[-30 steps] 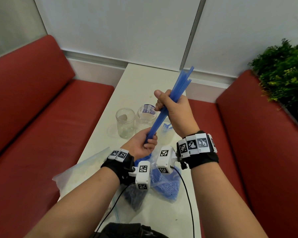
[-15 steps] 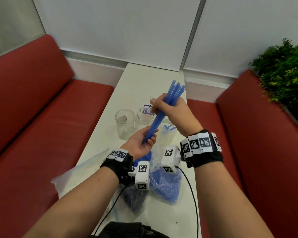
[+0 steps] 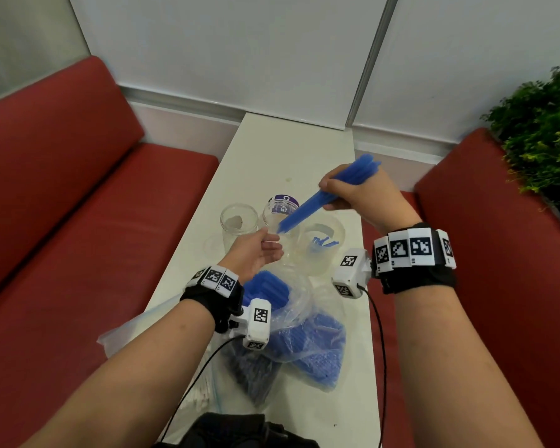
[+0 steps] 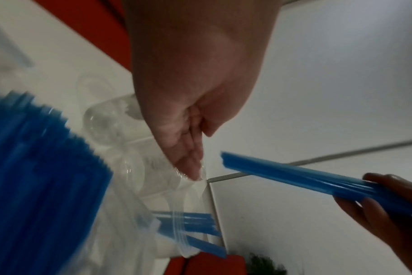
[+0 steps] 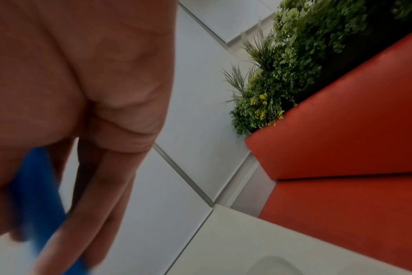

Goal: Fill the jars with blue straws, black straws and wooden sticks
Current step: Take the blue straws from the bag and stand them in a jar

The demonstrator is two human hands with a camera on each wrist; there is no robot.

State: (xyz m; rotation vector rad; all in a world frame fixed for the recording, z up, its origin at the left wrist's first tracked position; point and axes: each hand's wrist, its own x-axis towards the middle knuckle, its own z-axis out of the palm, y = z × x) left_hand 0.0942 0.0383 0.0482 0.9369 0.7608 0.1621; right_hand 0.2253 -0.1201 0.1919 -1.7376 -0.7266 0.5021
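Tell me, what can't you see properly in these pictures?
- Dark straws bag: head view, left wrist camera and clear plastic cover it; contents unclear.
- Labelled jar: head view, the straw bundle crosses it; its label can't be read.
- Right hand: right wrist view, too close and blurred; grip unclear.
- Bag straws: left wrist view, motion-blurred, cut by the edge.

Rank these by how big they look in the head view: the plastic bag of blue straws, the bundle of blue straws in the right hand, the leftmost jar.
1. Plastic bag of blue straws, clearly largest, though nearest the camera.
2. and 3. Bundle of blue straws in the right hand and leftmost jar: the bundle is longer, the jar wider; too alike to rank.
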